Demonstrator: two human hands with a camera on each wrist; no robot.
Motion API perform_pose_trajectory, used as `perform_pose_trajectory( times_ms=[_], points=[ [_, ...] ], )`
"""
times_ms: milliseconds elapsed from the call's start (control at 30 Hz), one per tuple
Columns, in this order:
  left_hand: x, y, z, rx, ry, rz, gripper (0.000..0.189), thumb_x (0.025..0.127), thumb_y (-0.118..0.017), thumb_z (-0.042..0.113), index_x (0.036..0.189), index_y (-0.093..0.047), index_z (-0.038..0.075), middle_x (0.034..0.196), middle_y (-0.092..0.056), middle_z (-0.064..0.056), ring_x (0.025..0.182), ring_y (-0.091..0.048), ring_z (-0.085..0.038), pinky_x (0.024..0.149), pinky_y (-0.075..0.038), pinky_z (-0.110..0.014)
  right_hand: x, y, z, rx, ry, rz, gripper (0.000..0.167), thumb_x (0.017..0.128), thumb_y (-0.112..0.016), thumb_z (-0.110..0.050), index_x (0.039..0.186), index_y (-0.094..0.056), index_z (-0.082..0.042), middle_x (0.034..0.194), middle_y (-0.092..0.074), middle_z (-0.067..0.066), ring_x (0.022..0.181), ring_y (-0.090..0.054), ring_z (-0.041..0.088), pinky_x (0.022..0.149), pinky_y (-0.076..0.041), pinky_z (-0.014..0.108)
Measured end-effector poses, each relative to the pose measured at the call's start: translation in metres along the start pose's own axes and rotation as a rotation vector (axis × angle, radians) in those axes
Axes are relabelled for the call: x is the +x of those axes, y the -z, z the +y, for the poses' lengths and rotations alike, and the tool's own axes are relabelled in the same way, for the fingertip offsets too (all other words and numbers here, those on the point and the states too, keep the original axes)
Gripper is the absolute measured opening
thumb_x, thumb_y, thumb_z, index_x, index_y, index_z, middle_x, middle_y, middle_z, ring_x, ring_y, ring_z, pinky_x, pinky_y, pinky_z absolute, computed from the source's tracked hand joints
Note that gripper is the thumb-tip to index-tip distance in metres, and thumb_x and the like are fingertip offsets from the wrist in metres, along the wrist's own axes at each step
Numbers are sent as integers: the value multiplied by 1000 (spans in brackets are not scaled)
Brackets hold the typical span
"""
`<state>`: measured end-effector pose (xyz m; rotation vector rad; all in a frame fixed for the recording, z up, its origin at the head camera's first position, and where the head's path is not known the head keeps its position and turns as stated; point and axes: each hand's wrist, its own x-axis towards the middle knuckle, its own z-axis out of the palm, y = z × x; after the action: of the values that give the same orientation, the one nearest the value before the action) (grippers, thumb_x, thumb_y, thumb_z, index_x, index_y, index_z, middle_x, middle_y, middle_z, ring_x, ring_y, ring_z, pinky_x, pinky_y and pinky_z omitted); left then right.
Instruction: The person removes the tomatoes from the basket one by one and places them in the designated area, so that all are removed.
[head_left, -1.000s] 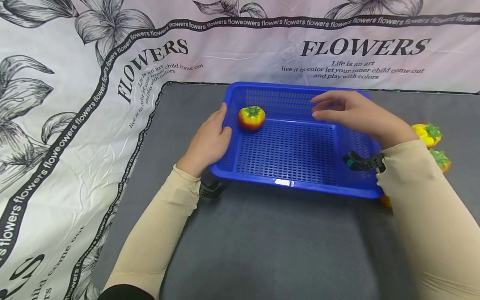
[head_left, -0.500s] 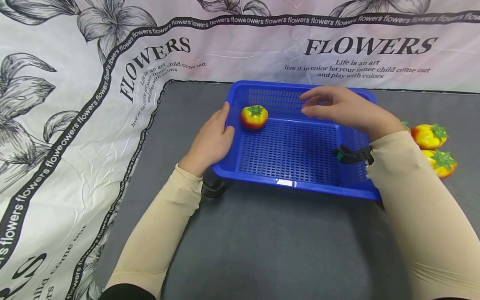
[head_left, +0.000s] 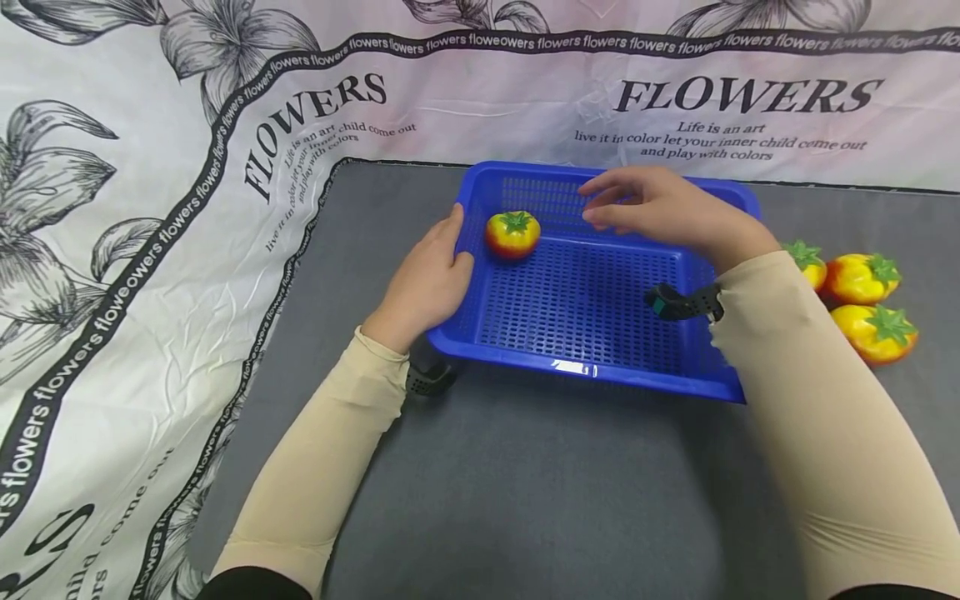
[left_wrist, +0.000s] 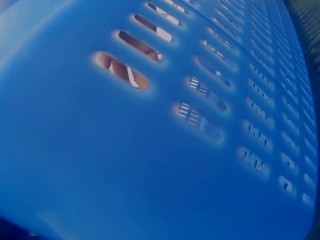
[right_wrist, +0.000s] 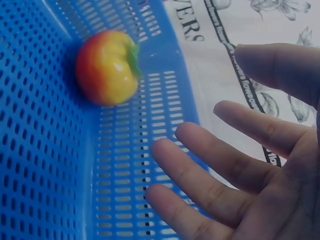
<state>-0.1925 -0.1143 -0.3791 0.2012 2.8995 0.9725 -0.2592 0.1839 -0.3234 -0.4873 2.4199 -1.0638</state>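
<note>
A blue plastic basket [head_left: 517, 358] with slotted walls stands on the grey table. My left hand [head_left: 427, 279] grips its left rim, thumb toward the inside. The left wrist view is filled by the basket's slotted wall [left_wrist: 125, 150]. One red-and-yellow persimmon [head_left: 513, 236] with a green leafy top lies inside at the back left; the right wrist view shows the same persimmon [right_wrist: 107, 67] against the wall. Over the back of the basket hovers my right hand [head_left: 660, 208], its fingers spread and holding nothing, to the right of the persimmon.
Several more persimmons [head_left: 862, 277] sit on the table right of the basket, one partly behind the right sleeve [head_left: 817, 400]. A white flower-printed cloth [head_left: 480, 100] borders the table [head_left: 540, 500] at the back and left.
My right hand has moved left over the basket toward the persimmon in it, uncovering more of the persimmons at the right. My left hand keeps its grip on the rim.
</note>
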Motion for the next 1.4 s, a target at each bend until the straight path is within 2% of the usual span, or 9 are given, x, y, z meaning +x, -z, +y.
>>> perform_pose_trajectory(
  times_ms=[100, 300, 633, 867, 1100, 1400],
  points=[
    [-1, 0, 0, 2, 2, -4, 66, 107, -44, 22, 168, -21, 8, 171, -32, -11, 156, -35, -27, 127, -29, -44, 6, -4, -4, -11, 6, -14, 54, 105, -64, -34, 151, -55, -6, 143, -62, 20, 124, -65, 32, 104, -54, 40],
    [-1, 2, 1, 3, 4, 0, 66, 107, -44, 22, 168, -21, 9, 171, -32, -10, 156, -34, -27, 127, -28, -44, 16, -11, -10, 24, -26, -59, 56, 105, -63, -38, 152, -53, -9, 146, -60, 18, 130, -60, 35, 112, -47, 52],
    [0, 4, 1, 23, 7, -3, 66, 108, -42, 23, 169, -20, 10, 171, -33, -9, 155, -35, -27, 126, -30, -44, 33, -23, -18, 40, -12, -77, 54, 105, -64, -36, 150, -54, -8, 143, -62, 17, 127, -61, 35, 111, -49, 50],
    [2, 2, 0, 22, 4, -26, 66, 108, -42, 23, 169, -19, 9, 172, -31, -10, 156, -33, -26, 127, -27, -42, 42, -31, -19, 41, -17, -86, 53, 105, -64, -32, 150, -54, -7, 144, -60, 18, 127, -61, 36, 110, -50, 52],
    [0, 1, 0, 8, 22, -27, 66, 108, -43, 24, 169, -19, 10, 172, -31, -9, 156, -34, -27, 127, -29, -44, 51, -33, -18, 30, -59, -89, 57, 104, -65, -35, 152, -53, -9, 147, -59, 15, 129, -62, 33, 108, -51, 50],
    [2, 1, 0, 5, 18, -24, 67, 108, -43, 23, 169, -18, 10, 172, -31, -9, 156, -34, -26, 127, -28, -43, 60, -35, -20, -2, -83, -121, 61, 103, -66, -36, 155, -49, -9, 150, -55, 17, 131, -59, 35, 110, -50, 50]
  ],
)
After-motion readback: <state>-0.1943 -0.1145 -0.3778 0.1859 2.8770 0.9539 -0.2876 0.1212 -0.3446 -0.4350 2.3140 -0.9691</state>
